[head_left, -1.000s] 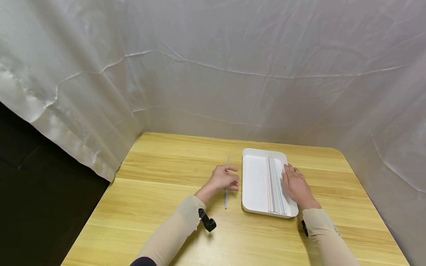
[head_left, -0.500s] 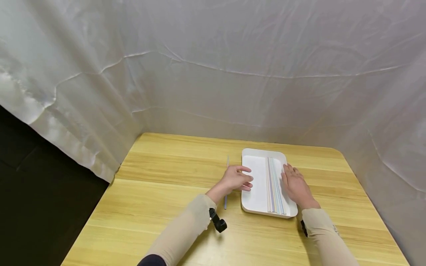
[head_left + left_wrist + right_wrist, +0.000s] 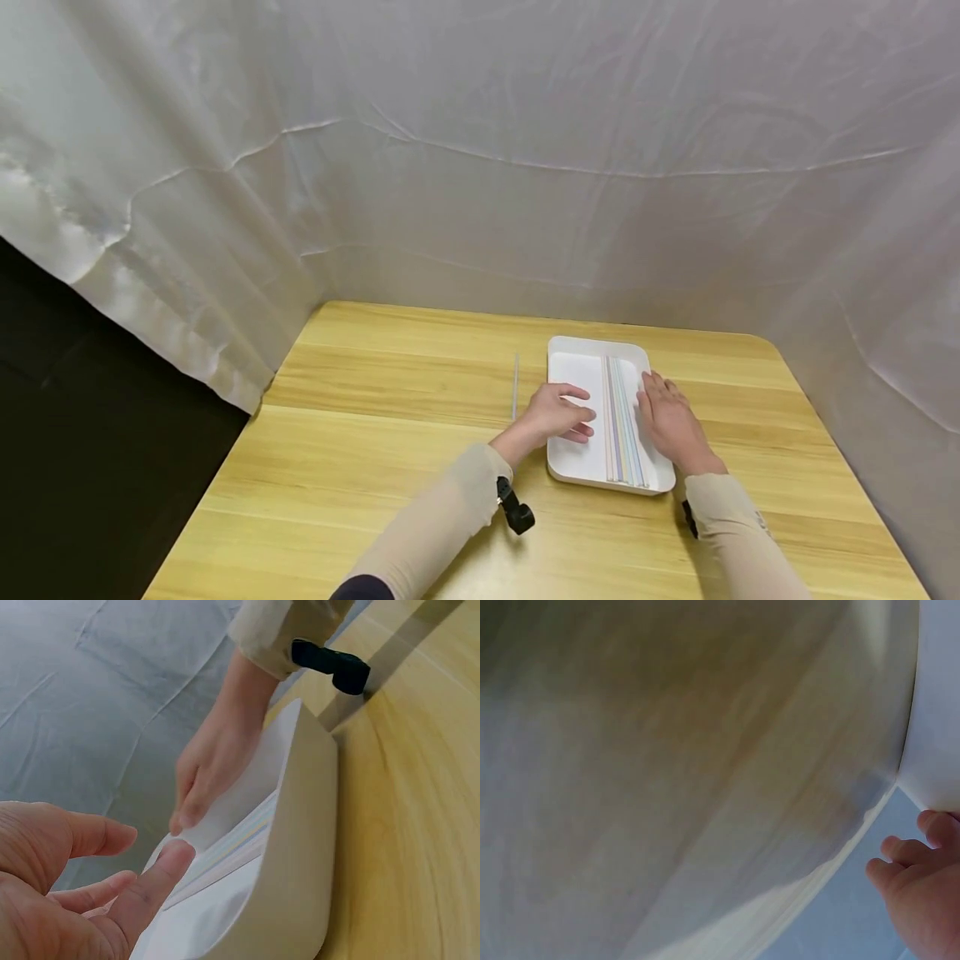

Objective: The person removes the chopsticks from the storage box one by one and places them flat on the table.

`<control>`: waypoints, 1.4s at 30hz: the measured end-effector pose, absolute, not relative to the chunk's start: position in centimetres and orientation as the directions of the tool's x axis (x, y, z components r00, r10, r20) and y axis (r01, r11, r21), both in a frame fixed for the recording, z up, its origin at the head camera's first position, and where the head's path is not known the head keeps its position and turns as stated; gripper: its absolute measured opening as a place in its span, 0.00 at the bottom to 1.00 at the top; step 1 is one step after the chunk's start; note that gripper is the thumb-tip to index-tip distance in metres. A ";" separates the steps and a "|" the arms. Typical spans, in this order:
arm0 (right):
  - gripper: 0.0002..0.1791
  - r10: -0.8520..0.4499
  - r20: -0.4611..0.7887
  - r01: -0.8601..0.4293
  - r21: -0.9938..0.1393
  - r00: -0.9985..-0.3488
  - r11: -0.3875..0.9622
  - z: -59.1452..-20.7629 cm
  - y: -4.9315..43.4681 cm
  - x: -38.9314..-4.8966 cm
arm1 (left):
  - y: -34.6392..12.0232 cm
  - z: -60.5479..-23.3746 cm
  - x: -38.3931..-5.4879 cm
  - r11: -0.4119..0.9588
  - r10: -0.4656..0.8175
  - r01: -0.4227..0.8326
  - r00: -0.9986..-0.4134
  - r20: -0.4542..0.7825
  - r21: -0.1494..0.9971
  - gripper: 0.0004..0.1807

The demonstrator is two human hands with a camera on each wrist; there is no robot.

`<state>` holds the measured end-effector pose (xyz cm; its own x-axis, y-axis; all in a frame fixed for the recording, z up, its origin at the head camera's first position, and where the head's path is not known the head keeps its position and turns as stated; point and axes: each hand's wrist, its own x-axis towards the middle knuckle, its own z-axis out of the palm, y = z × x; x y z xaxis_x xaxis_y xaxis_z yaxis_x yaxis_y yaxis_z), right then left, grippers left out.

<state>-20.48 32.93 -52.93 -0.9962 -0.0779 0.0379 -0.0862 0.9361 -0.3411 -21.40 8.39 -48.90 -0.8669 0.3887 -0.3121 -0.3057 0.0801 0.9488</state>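
A white tray (image 3: pixel 573 475) sits on the wooden table with several thin pastel straws (image 3: pixel 622 421) lying side by side in its right half. My left hand (image 3: pixel 558 414) is over the tray's left side, fingers spread and loosely bent, thumb and fingertips apart with nothing between them. In the left wrist view the fingers (image 3: pixel 142 892) overlap the near part of the tray. Straight-fingered, my right hand (image 3: pixel 671 423) rests along the tray's right rim. One loose straw (image 3: pixel 515 385) lies on the table left of the tray, its near part hidden by my left hand and wrist.
The table (image 3: pixel 375 467) has rounded far corners and backs onto a pale curtain (image 3: pixel 480 167). Beyond its left edge is a dark area (image 3: pixel 90 417). A black wrist camera (image 3: pixel 517 512) hangs below my left sleeve.
My left hand has moved right, from above the loose straw to over the tray's left side. The right hand, tray and straws stay in place.
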 end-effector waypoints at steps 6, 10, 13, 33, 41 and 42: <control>0.34 -0.068 0.039 -0.078 -0.342 -0.997 0.936 -52.9 32.7 -20.5 | 9.7 -49.3 -21.0 0.114 0.346 -0.303 -0.881 -0.323 0.946 0.22; 0.34 -0.064 0.031 -0.071 -0.341 -0.997 0.937 -52.9 32.7 -20.5 | 10.1 -49.4 -20.8 0.140 0.337 -0.291 -0.885 -0.322 0.946 0.22; 0.34 -0.062 0.030 -0.069 -0.341 -0.998 0.937 -53.0 32.7 -20.5 | 10.4 -49.5 -20.6 0.162 0.338 -0.284 -0.884 -0.323 0.945 0.22; 0.35 -0.063 0.044 -0.074 -0.350 -0.997 0.934 -53.4 33.0 -20.4 | 11.7 -50.8 -20.4 0.269 0.257 -0.290 -0.897 -0.359 0.918 0.20; 0.34 -0.066 0.059 -0.082 -0.341 -0.996 0.936 -53.3 33.3 -20.3 | 12.4 -51.2 -19.9 0.290 0.246 -0.279 -0.903 -0.353 0.915 0.22; 0.34 -0.066 0.058 -0.082 -0.342 -0.996 0.936 -53.3 33.3 -20.4 | 12.5 -51.3 -19.9 0.294 0.239 -0.281 -0.904 -0.355 0.914 0.22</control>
<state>-20.35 33.31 -53.32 -0.9961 -0.0660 0.0578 -0.0819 0.9361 -0.3420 -19.88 12.48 -51.25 -0.9037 0.2392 -0.3551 -0.2811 0.2940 0.9135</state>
